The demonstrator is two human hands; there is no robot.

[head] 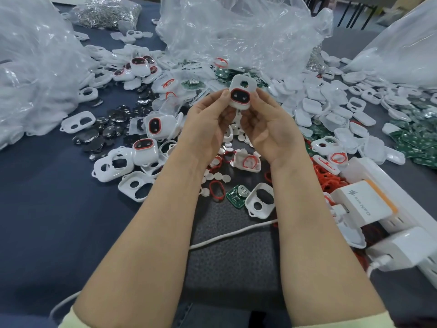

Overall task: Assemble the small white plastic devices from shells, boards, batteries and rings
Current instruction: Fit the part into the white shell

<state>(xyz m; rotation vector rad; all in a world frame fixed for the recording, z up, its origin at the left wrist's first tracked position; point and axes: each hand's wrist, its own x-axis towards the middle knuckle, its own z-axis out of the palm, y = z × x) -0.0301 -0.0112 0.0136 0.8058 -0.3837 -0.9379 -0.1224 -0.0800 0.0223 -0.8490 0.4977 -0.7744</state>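
— Fingers [223, 95] status?
— I see left hand [208, 124] and right hand [272, 129] curled, pinching one white device [241, 95], held above the table [47, 221]. Back probably closed; view poor.

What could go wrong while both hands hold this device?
1. The left hand and right hand hold the small white plastic device with the red-rimmed dark window by fingertips only; a weak grip might drop it into the loose parts.
2. The white cable under the forearms might snag.

The white charger [361, 204] bears a lightning-bolt sign and "GaN"; further letters are unreadable.
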